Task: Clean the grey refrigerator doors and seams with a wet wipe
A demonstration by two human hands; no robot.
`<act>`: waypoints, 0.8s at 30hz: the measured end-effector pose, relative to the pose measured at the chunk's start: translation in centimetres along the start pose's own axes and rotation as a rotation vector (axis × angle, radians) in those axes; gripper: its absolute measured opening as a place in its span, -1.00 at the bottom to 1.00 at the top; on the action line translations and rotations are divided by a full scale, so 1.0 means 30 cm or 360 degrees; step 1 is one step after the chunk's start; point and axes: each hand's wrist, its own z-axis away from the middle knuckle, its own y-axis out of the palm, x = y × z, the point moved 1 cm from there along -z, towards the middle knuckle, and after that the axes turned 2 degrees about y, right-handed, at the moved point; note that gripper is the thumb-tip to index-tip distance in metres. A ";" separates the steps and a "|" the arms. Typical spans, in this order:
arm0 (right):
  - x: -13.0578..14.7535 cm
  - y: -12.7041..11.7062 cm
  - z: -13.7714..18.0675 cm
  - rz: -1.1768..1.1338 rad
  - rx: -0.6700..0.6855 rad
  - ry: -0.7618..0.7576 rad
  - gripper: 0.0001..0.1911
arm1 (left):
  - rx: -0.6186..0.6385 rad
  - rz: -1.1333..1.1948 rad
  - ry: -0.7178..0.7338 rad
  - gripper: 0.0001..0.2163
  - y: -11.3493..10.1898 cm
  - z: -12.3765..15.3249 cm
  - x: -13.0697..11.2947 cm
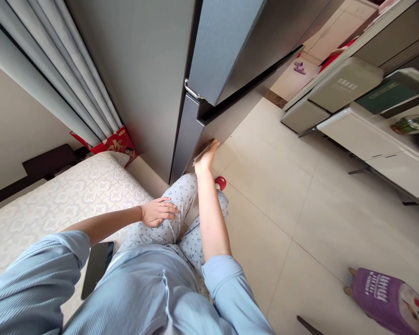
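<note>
My left hand (159, 211) rests on my left thigh, palm down, fingers spread over the patterned trousers (181, 190). It holds nothing. My right hand (206, 158) is stretched forward at the lower door (223, 121) of a tall grey refrigerator (139, 70). A thin greyish-brown flat piece (197, 160) shows along the edge of that palm, between hand and door; its kind is hard to make out. The fingers point up and away and are partly hidden. Above the hand are the metal hinge (194, 91) and the upper door (230, 46).
I sit on a quilted cover (80, 195), with a dark phone or tablet (96, 270) beside my hip. A red box (115, 142) stands behind it, by grey curtains (66, 60). Rightward are a purple stool (380, 288) on the tiled floor (300, 195) and a white cabinet (369, 139).
</note>
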 end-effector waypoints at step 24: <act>0.049 -0.076 0.221 0.1256 0.0410 -0.1602 -0.23 | 0.0146 -0.0016 -0.0049 -0.51 0.008 0.008 -0.003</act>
